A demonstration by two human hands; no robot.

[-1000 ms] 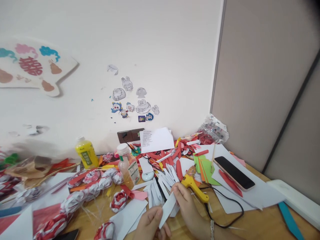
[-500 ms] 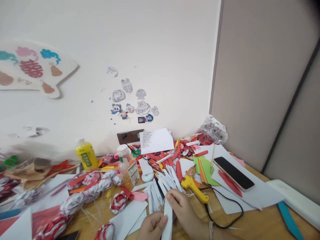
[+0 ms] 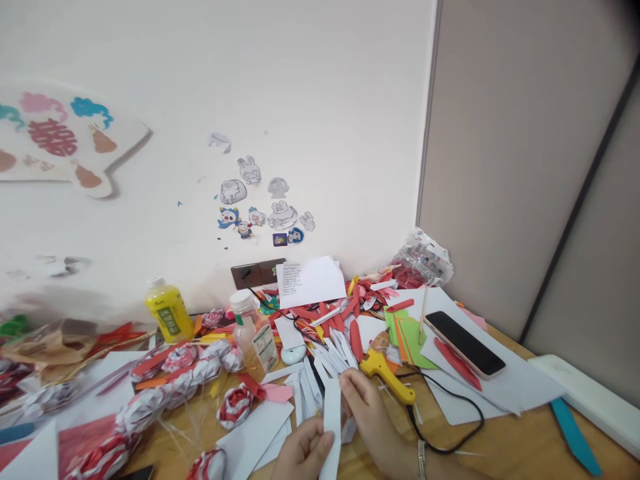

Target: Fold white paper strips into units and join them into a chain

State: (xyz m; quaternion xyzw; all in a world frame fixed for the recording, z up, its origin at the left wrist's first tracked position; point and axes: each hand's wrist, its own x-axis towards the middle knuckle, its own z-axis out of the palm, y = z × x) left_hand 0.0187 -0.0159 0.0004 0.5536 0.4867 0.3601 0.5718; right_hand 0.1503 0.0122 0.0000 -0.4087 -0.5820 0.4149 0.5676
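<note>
A folded white paper strip (image 3: 332, 407) stands nearly upright between my hands at the front of the table. My left hand (image 3: 304, 448) is closed on its lower part, thumb on the front face. At the strip's upper right corner, my right hand (image 3: 369, 415) pinches the edge; a bracelet shows on that wrist. Just behind lie several more folded white strips (image 3: 306, 393). A yellow glue gun (image 3: 387, 379) rests to the right of my right hand, its black cord curling on the tabletop.
Left of my hands are white sheets (image 3: 260, 430), a red-and-white paper rosette (image 3: 235, 405), a clear bottle (image 3: 245, 327) and a yellow bottle (image 3: 170, 312). On the right, a phone (image 3: 466, 343) lies on white paper beside green sheets (image 3: 407, 337). Red paper pieces (image 3: 356, 340) crowd the back.
The strip has turned so more of its flat face shows. My right fingers have moved slightly up and right, from the strip's front to its upper corner. The view has shifted a little.
</note>
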